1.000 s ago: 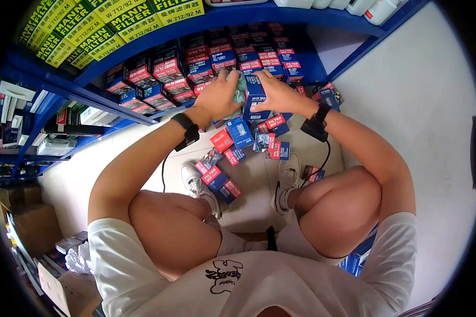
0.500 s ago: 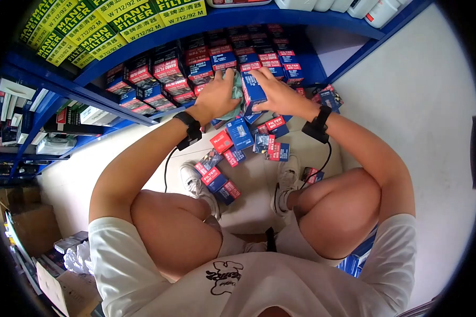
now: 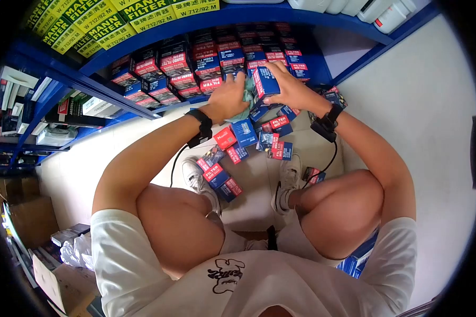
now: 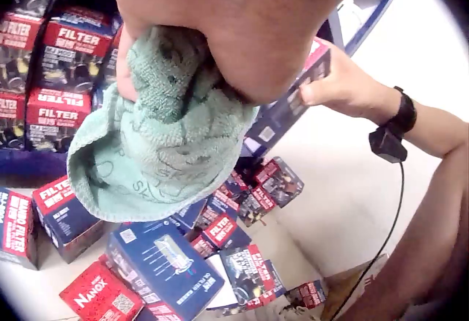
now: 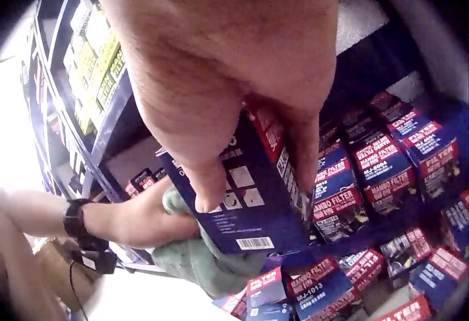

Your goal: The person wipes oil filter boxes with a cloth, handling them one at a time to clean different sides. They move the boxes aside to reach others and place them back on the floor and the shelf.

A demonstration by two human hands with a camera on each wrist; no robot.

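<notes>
My right hand point(image 3: 293, 92) grips a blue and red filter box point(image 3: 266, 82), thumb on one side and fingers on the other. In the right wrist view the box's blue face point(image 5: 245, 189) carries small pictograms and a barcode. My left hand point(image 3: 230, 99) holds a crumpled pale green cloth point(image 4: 161, 145) that hangs below the palm. In the right wrist view the cloth point(image 5: 212, 262) lies against the box's side. Both hands are in front of the lower shelf, above loose filter boxes on the floor, among them a blue one point(image 3: 244, 132) and a red one point(image 3: 225, 138).
Rows of filter boxes point(image 3: 185, 82) fill the lower blue shelf point(image 3: 322, 63). Yellow-green filter boxes point(image 3: 143, 16) and white bottles point(image 3: 394, 16) stand on the shelf above. More filter boxes point(image 3: 217, 177) lie between the shoes. Cardboard boxes point(image 3: 34, 216) are at the left.
The head view has shifted slightly, so the scene sits lower and further right. The filter box has risen a little toward the shelf and tilted, still in the right hand. The left hand keeps the cloth.
</notes>
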